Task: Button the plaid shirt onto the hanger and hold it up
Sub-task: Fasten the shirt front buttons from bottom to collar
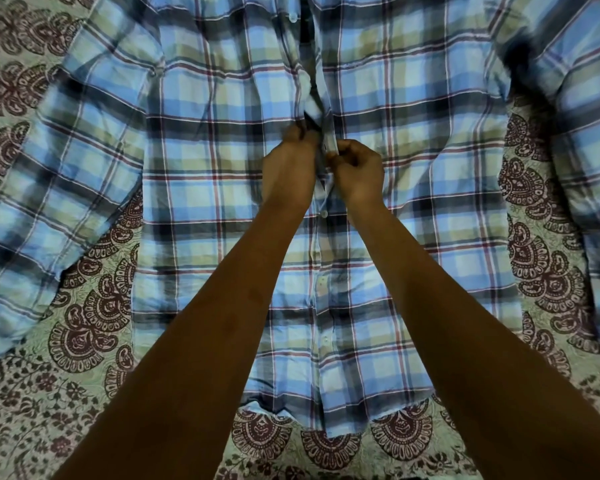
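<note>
A plaid shirt [413, 174] in blue, green and dark red lies spread flat, front side up, on a bedsheet [84, 341] printed with maroon paisley shapes. Its sleeves fan out to either side and its hem lies nearest the camera. The hanger cannot be made out — the collar end runs off the top of the frame.

Both bare forearms reach forward and the hands meet at the middle of the shirt's front strip. The left hand [288, 164] has its fingers curled, pinching the left edge of the opening. The right hand [359, 168] is curled too, its thumb and fingers pinching the right edge, where a pale strip of the fabric stands up between the two hands. The hands are almost touching, with only that fold of cloth between them.

Just below the wrists a small white button [324, 213] sits on the closed front strip, and the shirt front lies shut from there down to the hem. Above the hands the two edges part slightly into a dark gap — another button [293, 17] shows near the top.
</note>
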